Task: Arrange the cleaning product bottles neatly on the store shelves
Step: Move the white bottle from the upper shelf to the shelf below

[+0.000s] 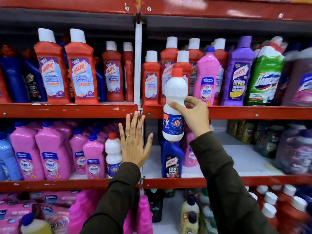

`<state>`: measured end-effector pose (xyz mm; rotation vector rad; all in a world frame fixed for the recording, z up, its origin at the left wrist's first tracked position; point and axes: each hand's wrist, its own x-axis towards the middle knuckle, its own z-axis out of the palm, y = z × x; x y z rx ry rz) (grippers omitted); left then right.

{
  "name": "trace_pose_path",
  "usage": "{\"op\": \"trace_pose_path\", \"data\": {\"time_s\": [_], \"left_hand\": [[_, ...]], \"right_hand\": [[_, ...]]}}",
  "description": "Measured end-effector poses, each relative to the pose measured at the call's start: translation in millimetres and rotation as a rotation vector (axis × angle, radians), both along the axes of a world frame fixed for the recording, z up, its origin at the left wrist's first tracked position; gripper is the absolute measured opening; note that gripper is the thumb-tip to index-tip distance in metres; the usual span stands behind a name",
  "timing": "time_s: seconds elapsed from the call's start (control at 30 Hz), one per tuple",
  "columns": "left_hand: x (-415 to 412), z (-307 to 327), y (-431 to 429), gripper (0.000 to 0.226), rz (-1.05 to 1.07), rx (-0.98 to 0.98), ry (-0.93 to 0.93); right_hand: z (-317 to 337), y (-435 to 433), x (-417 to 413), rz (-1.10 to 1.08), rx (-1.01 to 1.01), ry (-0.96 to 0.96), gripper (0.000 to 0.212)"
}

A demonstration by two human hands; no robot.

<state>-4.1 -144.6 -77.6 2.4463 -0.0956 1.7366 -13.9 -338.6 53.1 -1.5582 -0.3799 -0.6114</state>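
One head view — close, facing the red shelves (67,110) straight on.

Red metal shelving (67,110), white upright post (138,65), glossy light reflections on top beam (219,9)

Shelves: red metal rack (67,110), white upright post (138,65) dividing it
Upper shelf: red bottles (81,68), blue bottles (13,78), one pink bottle (206,76), a purple bottle (238,73), a green bottle (265,76)
Middle shelf: pink bottles (52,154), a white bottle (113,154), a blue bottle (172,159), dark bottles (266,139)
Lowest shelf: pink pouches (55,215), red bottles with white caps (287,206)
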Motion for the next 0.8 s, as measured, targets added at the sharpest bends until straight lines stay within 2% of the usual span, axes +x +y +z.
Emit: {"op": "trace_pose_path", "data": {"time_s": [0.23, 0.4, 0.7, 0.8], "left_hand": [[5, -48, -76, 0.063, -0.098, 0.009, 0.099], [16, -85, -126, 0.061, -0.163, 0.024, 0.183], [52, -141, -216, 0.068, -0.199, 0.031, 0.382], [68, -156, -232, 0.066, -0.188, -0.001, 0.455]], "right_hand": [[-51, -74, 7, -0.037, -0.083, 0.057, 0.041], [-93, -119, 27, -0.055, -0.099, 0.104, 0.058], [-143, -183, 68, -0.064, -0.178, 0.156, 0.046], [-158, -196, 86, -0.056, -0.190, 0.180, 0.051]]}}
